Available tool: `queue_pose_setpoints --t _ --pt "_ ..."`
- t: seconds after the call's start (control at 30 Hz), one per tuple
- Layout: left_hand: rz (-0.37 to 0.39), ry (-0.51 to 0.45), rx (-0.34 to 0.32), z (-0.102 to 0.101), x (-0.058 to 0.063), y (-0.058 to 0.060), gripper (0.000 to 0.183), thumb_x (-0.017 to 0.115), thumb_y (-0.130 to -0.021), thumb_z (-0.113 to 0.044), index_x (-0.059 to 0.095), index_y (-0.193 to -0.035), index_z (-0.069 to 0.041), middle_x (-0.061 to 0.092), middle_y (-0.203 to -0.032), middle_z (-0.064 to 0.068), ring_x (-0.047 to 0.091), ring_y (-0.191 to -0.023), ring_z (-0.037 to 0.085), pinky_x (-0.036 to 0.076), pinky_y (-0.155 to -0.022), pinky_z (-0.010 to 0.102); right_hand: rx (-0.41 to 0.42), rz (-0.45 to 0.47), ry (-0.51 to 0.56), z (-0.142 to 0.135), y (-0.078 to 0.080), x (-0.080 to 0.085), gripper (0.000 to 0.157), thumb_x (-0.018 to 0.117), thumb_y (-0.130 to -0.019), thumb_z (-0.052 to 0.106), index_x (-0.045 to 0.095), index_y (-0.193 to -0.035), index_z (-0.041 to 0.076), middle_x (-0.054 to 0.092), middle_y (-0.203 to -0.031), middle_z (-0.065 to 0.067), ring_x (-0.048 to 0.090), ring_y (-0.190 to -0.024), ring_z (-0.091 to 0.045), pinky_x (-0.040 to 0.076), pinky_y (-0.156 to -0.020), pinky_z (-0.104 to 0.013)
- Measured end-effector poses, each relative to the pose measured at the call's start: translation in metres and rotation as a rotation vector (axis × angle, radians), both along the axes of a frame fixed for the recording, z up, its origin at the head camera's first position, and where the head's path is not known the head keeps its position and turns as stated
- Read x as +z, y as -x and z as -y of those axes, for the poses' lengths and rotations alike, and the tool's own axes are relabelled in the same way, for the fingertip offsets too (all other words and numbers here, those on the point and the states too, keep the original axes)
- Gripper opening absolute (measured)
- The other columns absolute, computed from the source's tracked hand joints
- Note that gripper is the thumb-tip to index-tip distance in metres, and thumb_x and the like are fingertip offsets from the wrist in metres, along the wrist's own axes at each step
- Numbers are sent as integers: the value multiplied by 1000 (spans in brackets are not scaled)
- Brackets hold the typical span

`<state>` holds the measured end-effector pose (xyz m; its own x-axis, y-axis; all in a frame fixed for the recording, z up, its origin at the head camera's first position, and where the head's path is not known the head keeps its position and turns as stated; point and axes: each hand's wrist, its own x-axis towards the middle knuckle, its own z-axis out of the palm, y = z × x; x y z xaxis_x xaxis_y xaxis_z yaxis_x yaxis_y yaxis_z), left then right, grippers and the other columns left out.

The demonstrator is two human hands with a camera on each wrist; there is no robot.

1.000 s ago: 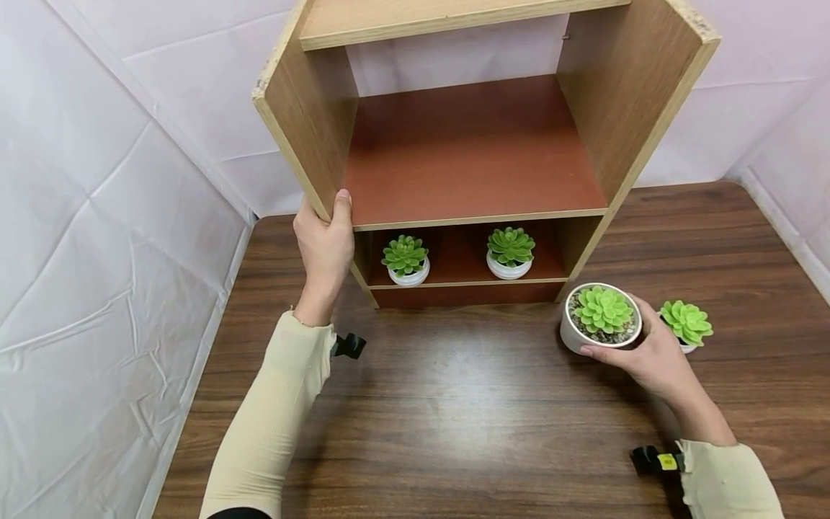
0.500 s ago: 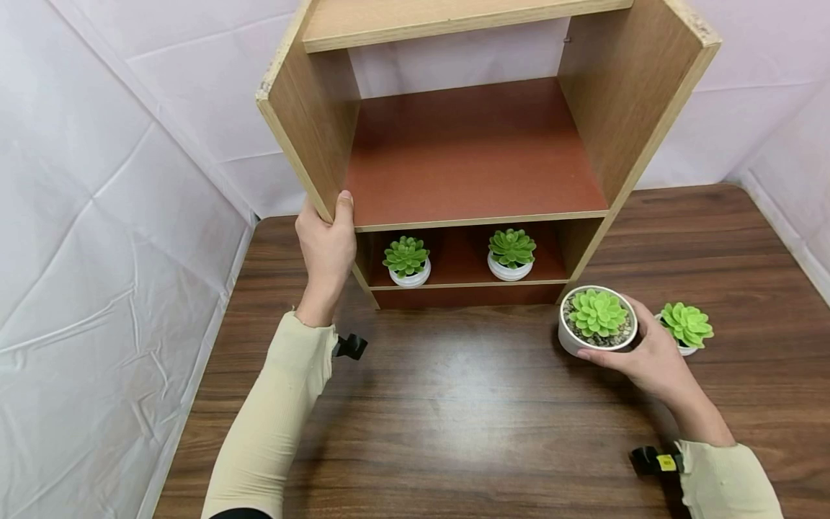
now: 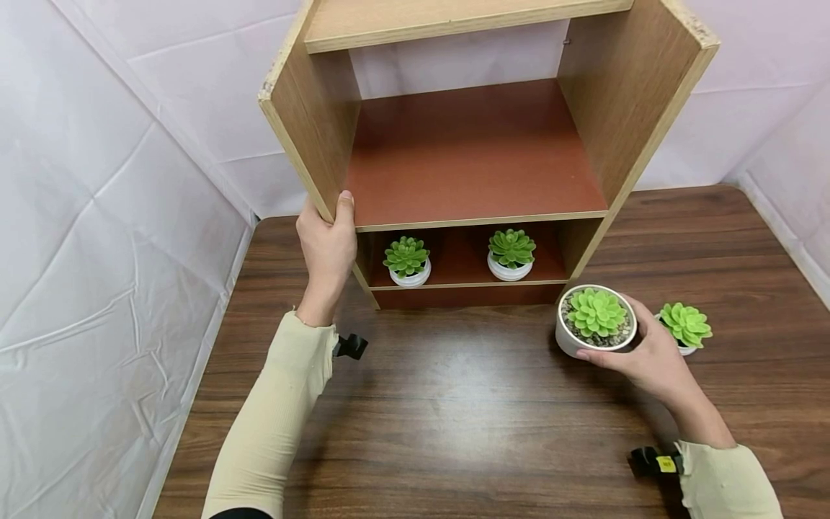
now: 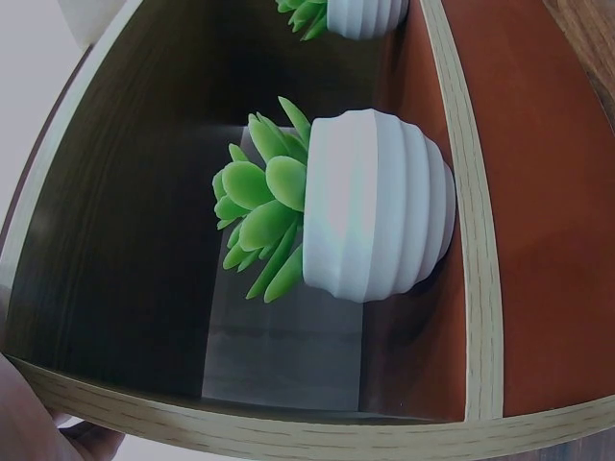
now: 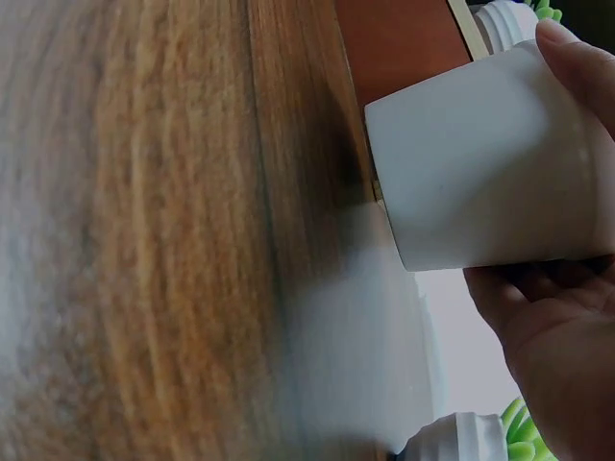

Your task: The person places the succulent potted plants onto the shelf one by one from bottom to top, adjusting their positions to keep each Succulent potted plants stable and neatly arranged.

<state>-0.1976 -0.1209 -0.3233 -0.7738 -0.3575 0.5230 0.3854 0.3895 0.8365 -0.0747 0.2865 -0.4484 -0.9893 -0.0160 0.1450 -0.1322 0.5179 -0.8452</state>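
My left hand (image 3: 327,241) grips the front edge of the left side panel (image 3: 310,144) of a wooden shelf unit, thumb on the inner face. In my right hand (image 3: 655,353) is a round white flowerpot (image 5: 490,163) with a green succulent (image 3: 596,312) set in pebbles. Thumb and fingers wrap around its sides, close over the tabletop by the unit's lower right front corner. Just beyond that hand stands a smaller potted succulent (image 3: 685,324). Two more in white ribbed pots sit on the bottom shelf, a left one (image 4: 380,206) and a right one (image 3: 511,249).
The middle shelf board (image 3: 476,158) is reddish brown, with a lighter board (image 3: 454,18) above it. Dark wood-grain tabletop (image 3: 454,404) stretches in front of the unit. White sheeting (image 3: 97,216) covers the walls at the left, back and right.
My right hand has shifted the flowerpot slightly left, and its top has tilted a little. The left hand keeps its grip on the side panel.
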Motion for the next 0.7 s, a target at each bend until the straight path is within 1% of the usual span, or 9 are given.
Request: queue_pose_setpoints --t 0.17,0.47,0.7 --pt "-1 -1 -1 0 0 0 15 61 -94 -15 58 -85 -4 46 -62 3 44 -57 17 35 -57 30 -8 -7 14 2 -2 4 96 94 -62 8 45 -145 12 54 -127 2 47 -112 -1 32 -87 -13" --pt "-1 -1 -1 1 0 -1 15 61 -94 -15 58 -84 -3 46 -62 4 43 -56 17 35 -56 30 -2 -23 92 7 -3 11 96 92 -61 -1 47 -144 12 56 -125 7 49 -112 -3 35 -87 -12" --pt "21 -1 -5 1 1 -1 17 61 -94 -19 56 -82 -8 45 -61 5 41 -54 19 33 -54 30 -28 -86 128 12 -2 18 96 91 -58 -7 49 -142 9 56 -125 6 50 -112 -7 36 -89 -12"
